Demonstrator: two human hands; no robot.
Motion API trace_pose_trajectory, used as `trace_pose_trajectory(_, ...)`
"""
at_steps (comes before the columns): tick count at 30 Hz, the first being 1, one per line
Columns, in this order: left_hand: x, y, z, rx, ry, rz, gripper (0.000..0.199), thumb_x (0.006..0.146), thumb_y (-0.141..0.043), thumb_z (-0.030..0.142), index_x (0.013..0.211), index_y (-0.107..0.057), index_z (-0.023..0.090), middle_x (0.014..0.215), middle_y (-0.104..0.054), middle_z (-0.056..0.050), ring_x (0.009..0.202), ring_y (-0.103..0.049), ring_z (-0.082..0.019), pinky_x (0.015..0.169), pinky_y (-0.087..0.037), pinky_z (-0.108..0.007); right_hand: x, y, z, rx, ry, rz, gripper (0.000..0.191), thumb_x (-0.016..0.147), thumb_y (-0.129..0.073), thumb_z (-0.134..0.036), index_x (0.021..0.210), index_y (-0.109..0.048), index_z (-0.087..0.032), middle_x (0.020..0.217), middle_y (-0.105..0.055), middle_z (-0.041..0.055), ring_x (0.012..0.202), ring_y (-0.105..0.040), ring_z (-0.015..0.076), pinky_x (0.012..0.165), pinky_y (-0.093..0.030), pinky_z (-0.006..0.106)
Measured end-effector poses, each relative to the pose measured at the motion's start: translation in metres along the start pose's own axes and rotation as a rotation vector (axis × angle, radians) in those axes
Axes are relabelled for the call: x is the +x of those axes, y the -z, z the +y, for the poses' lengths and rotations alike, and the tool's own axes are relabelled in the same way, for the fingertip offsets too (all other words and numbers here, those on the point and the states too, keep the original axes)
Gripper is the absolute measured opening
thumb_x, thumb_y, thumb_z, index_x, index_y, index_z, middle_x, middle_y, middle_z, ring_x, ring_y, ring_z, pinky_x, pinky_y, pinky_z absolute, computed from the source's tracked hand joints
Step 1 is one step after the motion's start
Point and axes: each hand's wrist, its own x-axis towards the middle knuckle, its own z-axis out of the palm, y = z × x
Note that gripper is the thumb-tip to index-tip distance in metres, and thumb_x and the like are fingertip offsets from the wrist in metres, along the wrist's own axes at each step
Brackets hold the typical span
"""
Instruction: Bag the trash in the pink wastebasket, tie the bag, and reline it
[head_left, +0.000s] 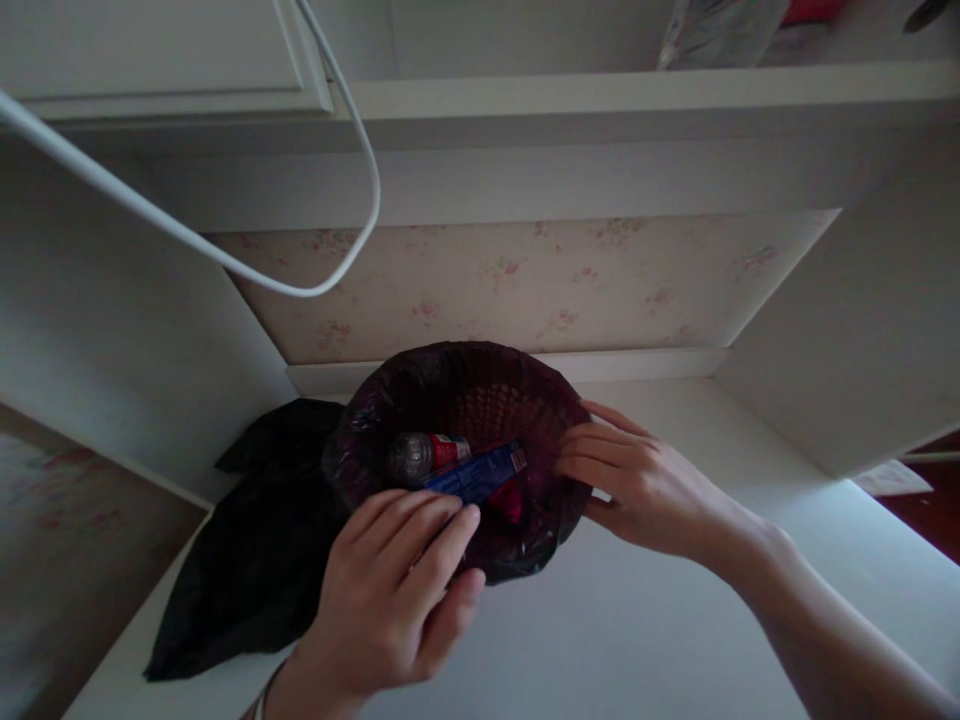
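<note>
A round wastebasket [499, 410] with a dark bin bag [540, 565] folded over its rim stands on a white surface. Inside lie a clear plastic bottle [411, 458] with a red label and a long blue box [480, 472], with something red beneath. My right hand [626, 470] grips the right side of the rim, fingers on the inside and thumb outside. Over the near left rim, the fingers of my left hand [401, 585] are bent, with the thumb in front; its fingertips partly cover the box.
A black plastic bag [247, 560] lies left of the basket. A white cable [330, 285] loops down at upper left. White side panels [847, 330] flank the nook, with floral wallpaper [525, 285] behind. A shelf edge [600, 100] crosses above.
</note>
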Motion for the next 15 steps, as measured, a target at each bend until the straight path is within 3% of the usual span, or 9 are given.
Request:
trace_pose_trajectory(4,-0.008,-0.013,-0.011,0.095,-0.014,0.044,0.023,0.100,-0.053,0.029,0.100,-0.070,0.013,0.085,-0.075,-0.009,0.080,-0.067,-0.024,0.082,-0.050,-0.045,-0.011,-0.002,-0.010,-0.025,-0.012,0.092,0.020,0.093,-0.067,-0.018,0.113,-0.067,-0.020,0.107,-0.076,0.0090,0.103,-0.072,0.0247,0.117,-0.043,0.053)
trace_pose_trajectory(8,-0.027,-0.010,-0.027,-0.073,-0.016,0.152,0.034,0.106,-0.043,0.032,0.111,-0.071,0.015,0.106,-0.073,-0.013,0.101,-0.068,-0.026,0.096,-0.054,-0.047,-0.026,0.005,-0.016,0.208,-0.032,0.135,0.054,0.092,-0.074,-0.046,0.137,-0.059,-0.021,0.129,-0.071,0.0137,0.127,-0.064,0.0304,0.126,-0.034,0.054)
trace_pose_trajectory(11,-0.031,-0.006,-0.043,-0.136,0.295,0.427,0.028,0.104,-0.049,0.028,0.115,-0.074,0.023,0.120,-0.072,-0.008,0.116,-0.066,-0.025,0.109,-0.050,-0.046,-0.030,0.003,-0.005,0.419,-0.187,0.337,0.045,0.100,-0.062,-0.043,0.143,-0.058,-0.028,0.139,-0.066,0.0107,0.136,-0.058,0.0276,0.125,-0.037,0.049)
trace_pose_trajectory(13,-0.026,-0.010,-0.058,-0.201,0.601,0.577,0.025,0.101,-0.057,0.029,0.117,-0.076,0.026,0.131,-0.070,-0.005,0.128,-0.061,-0.025,0.117,-0.044,-0.044,-0.025,-0.006,0.008,0.568,-0.413,0.527,0.032,0.104,-0.056,-0.041,0.134,-0.066,-0.035,0.144,-0.064,0.0055,0.140,-0.055,0.0252,0.123,-0.039,0.048)
trace_pose_trajectory(15,-0.018,-0.021,-0.071,-0.455,0.924,0.669,0.032,0.099,-0.061,0.041,0.125,-0.074,0.028,0.144,-0.065,-0.004,0.142,-0.052,-0.027,0.124,-0.037,-0.045,-0.013,-0.021,0.021,0.810,-0.653,0.667,0.032,0.104,-0.053,-0.049,0.130,-0.068,-0.039,0.152,-0.059,0.0014,0.146,-0.049,0.0254,0.122,-0.040,0.049)
